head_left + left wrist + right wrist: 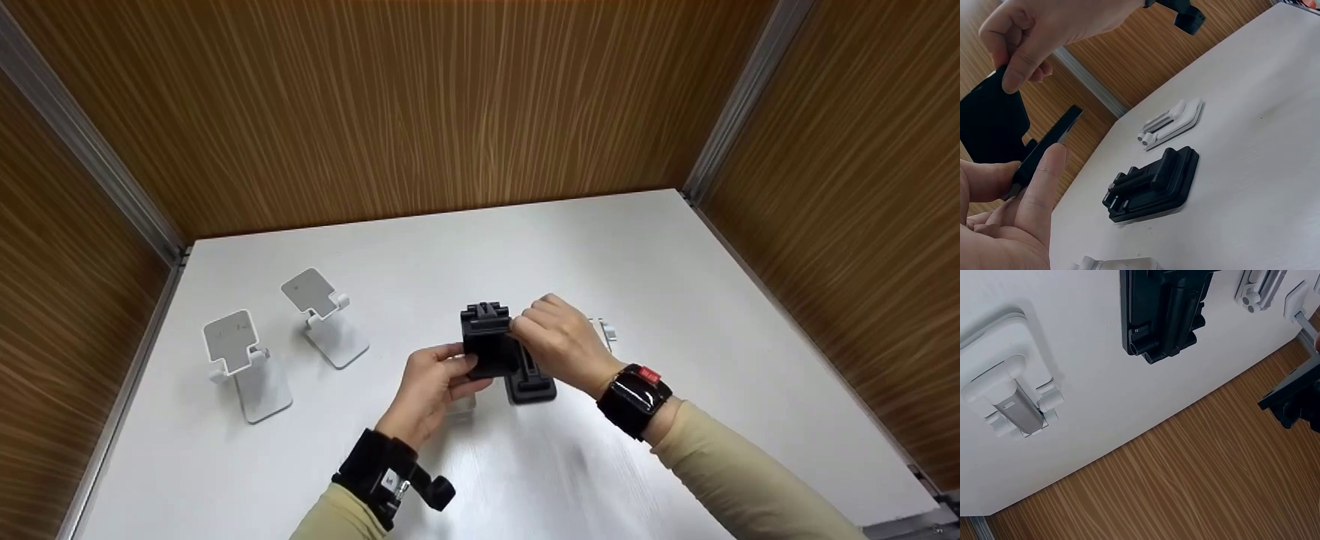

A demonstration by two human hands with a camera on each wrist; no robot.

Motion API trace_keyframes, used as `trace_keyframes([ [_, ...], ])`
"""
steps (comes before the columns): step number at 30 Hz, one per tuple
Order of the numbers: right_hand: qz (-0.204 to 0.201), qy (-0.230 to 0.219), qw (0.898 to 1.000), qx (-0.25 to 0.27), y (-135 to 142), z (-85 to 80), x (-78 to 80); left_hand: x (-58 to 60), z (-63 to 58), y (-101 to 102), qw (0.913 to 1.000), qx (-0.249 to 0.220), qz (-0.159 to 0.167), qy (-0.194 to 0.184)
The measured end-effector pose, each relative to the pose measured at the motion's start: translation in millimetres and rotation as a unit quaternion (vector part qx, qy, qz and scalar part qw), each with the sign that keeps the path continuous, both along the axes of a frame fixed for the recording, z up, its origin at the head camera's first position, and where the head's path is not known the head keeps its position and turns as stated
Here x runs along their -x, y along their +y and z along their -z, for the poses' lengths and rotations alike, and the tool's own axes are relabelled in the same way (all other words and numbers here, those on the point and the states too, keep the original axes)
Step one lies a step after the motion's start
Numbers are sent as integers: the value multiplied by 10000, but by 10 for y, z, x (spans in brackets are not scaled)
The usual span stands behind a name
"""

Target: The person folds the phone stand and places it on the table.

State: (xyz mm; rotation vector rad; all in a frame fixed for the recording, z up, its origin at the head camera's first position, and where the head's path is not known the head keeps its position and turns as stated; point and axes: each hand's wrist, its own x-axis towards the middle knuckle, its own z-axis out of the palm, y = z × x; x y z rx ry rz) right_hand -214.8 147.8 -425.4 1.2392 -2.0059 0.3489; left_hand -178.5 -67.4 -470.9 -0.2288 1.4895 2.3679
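Over the middle of the table, both hands hold a black foldable phone stand (489,352), partly unfolded. My left hand (433,386) pinches one flat part of it between thumb and fingers, as the left wrist view (1022,225) shows up close. With thumb and curled fingers, my right hand (561,341) grips the edge of its other plate (996,121). In the right wrist view only part of the held black stand (1297,396) appears at the right edge. Below the hands lies a second black stand (1154,183), folded flat on the table.
Two white phone stands (232,345) (311,296) stand unfolded at the left of the table. A folded white stand (1176,124) lies beyond the folded black one, mostly behind the right hand in the head view. Another folded white stand (461,405) lies under the left hand. Wood-grain panels (450,112) enclose the table.
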Motion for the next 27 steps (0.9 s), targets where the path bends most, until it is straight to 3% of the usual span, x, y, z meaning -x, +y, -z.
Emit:
trace_keyframes([
  [13,-179,449,9988,-95,-2,102,-14,-17,-51,-49,9969,-786,40,71],
  [27,-354,483,9981,-158,25,138,-34,-17,-58,-60,9968,-776,99,150],
])
